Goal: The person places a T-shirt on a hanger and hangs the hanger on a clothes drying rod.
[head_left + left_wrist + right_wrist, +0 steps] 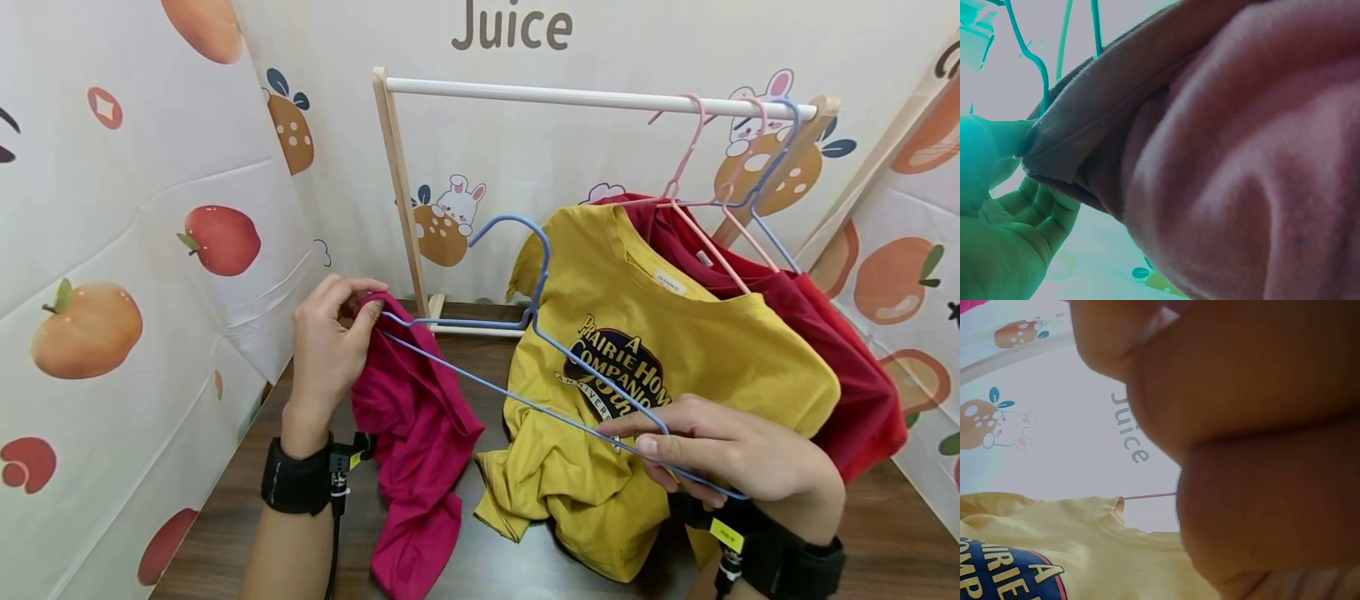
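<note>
A blue clothes hanger (542,287) stretches between the two hands, its hook pointing up. My left hand (328,346) pinches the edge of a magenta garment (412,417) together with the hanger's left end. The rest of that garment hangs down in folds to the table and fills much of the left wrist view. At the hanger's other end, my right hand (738,446) grips the corner between thumb and fingers, in front of a yellow T-shirt (573,250). In the right wrist view the fingers (1241,444) block sight of the hanger.
A small rack with a white rail (525,93) stands at the back. The yellow T-shirt and red garments (870,400) hang at its right end, on pink hangers (686,158) and another blue hanger (772,167). Printed fabric walls surround the dark wooden table (225,533).
</note>
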`<state>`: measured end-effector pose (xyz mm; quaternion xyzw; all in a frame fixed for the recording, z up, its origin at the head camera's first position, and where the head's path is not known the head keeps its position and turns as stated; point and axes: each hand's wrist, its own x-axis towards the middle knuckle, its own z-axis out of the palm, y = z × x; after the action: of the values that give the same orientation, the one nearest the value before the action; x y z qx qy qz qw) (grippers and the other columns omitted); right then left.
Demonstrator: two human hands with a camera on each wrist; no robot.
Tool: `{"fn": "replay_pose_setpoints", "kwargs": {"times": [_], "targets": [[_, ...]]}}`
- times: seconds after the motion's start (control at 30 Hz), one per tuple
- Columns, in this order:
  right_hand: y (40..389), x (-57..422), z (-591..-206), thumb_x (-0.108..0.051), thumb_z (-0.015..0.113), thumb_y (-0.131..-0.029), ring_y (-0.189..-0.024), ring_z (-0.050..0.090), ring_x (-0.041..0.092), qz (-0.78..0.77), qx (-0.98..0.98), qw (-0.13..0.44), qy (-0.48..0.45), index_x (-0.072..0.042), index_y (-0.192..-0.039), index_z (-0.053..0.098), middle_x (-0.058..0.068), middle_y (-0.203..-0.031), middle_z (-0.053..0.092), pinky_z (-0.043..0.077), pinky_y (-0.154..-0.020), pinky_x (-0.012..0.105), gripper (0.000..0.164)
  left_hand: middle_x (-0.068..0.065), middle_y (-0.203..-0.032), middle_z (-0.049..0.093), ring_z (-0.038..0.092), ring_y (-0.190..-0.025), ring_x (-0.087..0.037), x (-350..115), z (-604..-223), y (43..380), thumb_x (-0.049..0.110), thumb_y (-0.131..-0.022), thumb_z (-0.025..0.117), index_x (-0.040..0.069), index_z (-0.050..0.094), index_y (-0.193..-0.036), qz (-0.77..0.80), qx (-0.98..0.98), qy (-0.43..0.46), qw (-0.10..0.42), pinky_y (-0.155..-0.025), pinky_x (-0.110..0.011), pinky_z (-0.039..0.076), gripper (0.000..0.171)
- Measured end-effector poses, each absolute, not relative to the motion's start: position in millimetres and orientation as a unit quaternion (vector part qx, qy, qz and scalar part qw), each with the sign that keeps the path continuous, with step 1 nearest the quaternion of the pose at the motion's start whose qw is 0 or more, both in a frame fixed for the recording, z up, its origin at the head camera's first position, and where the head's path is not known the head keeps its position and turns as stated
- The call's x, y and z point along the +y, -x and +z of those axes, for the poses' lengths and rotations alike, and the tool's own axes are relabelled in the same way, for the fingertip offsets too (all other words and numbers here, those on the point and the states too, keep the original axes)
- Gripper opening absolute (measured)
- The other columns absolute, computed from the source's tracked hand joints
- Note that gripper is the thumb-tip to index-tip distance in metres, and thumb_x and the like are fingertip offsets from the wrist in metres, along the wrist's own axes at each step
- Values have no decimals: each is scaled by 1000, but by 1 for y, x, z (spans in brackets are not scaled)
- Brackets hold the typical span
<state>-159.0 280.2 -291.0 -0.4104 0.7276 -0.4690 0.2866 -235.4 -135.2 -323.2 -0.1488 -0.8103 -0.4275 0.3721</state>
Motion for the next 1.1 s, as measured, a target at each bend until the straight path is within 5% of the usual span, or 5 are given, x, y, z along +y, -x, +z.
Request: {"fn": "replay_pose_setpoints", "kwargs": {"times": [0.53, 1.1], "targets": [[167, 272, -301, 2, 31, -109, -41, 48, 20, -484, 719, 297, 400, -6, -151, 48, 12, -60, 46, 48, -43, 28, 46, -6, -91, 70, 56, -73, -11, -118, -320, 228, 8, -94, 73, 8, 78, -102, -418, -812, 183, 364, -62, -14, 39, 9], [169, 272, -302, 7, 29, -107, -41, 52, 10, -470, 709, 286, 441, -1, -150, 48, 10, -53, 47, 50, -50, 27, 48, -5, -95, 71, 59, -77, -11, -121, -320, 227, 8, -94, 73, 9, 77, -103, -419, -810, 203, 357, -65, -16, 43, 10]]}}
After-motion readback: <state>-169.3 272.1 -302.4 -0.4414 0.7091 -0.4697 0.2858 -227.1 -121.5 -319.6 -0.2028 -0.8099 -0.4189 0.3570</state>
